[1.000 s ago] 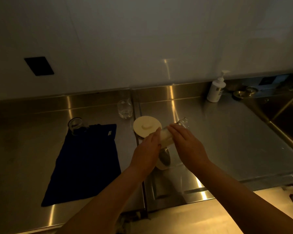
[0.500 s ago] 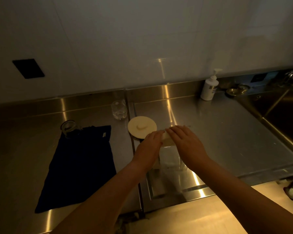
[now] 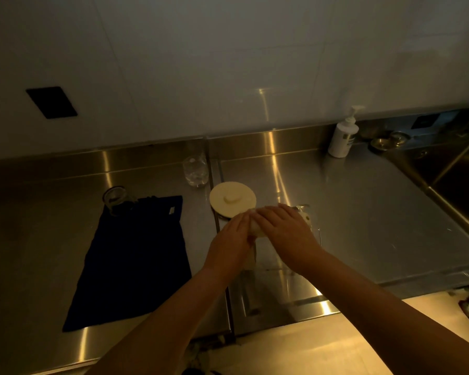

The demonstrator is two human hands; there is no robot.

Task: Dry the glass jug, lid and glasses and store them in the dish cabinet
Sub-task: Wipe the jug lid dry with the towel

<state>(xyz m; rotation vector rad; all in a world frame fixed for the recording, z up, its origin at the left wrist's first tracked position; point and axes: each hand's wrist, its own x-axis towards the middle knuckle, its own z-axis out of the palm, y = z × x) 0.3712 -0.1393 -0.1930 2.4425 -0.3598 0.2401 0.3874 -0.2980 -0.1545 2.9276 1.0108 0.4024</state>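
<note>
A clear glass jug (image 3: 272, 263) stands on the steel counter (image 3: 363, 212) in front of me. My left hand (image 3: 229, 247) grips its upper left side. My right hand (image 3: 284, 234) lies over its mouth, pressing on a white cloth (image 3: 256, 231) bunched at the top. The cream round lid (image 3: 233, 199) lies flat just behind my hands. One drinking glass (image 3: 196, 171) stands upright near the backsplash. A second glass (image 3: 115, 198) sits at the far left corner of a dark blue towel (image 3: 130, 261).
A white pump bottle (image 3: 341, 136) stands at the back right, with small metal dishes (image 3: 385, 142) beside it. A sink basin (image 3: 458, 180) opens at the far right. A black wall plate (image 3: 51, 102) is on the tiled wall.
The jug went from tilted in the air to upright on the counter. Both hands came down with it and now rest at its top with the cloth.
</note>
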